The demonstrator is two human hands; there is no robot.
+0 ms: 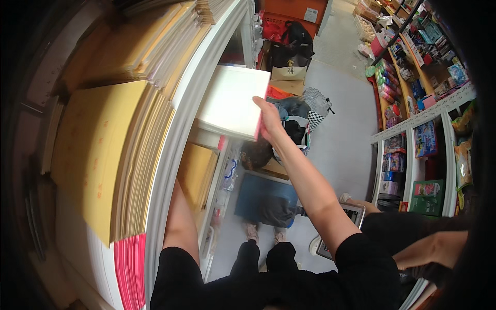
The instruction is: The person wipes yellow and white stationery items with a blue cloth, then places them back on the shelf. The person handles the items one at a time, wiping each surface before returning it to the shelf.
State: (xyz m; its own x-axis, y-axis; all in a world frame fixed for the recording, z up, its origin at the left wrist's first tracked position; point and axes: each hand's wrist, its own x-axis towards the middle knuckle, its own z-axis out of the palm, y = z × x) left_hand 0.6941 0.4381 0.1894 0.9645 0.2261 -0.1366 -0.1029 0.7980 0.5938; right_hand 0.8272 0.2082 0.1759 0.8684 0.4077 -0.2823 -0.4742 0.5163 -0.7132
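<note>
My right hand grips the pink-edged side of a stack of white paper pads, thumb on top and fingers out of sight below. The stack lies level at the side of a white shelf unit, partly hidden behind its upper board. My left forearm goes in under that board, and the hand itself is out of view. Near that forearm, a pile of brown envelopes rests on the lower shelf. Above, the upper shelf carries a thick stack of yellow-brown kraft envelopes with red print.
Bags and clothes crowd the floor beyond my right hand. A blue box lies before my feet. At the right, a person's arm and a tablet-like device are close by. Shelves of packaged goods line the right side.
</note>
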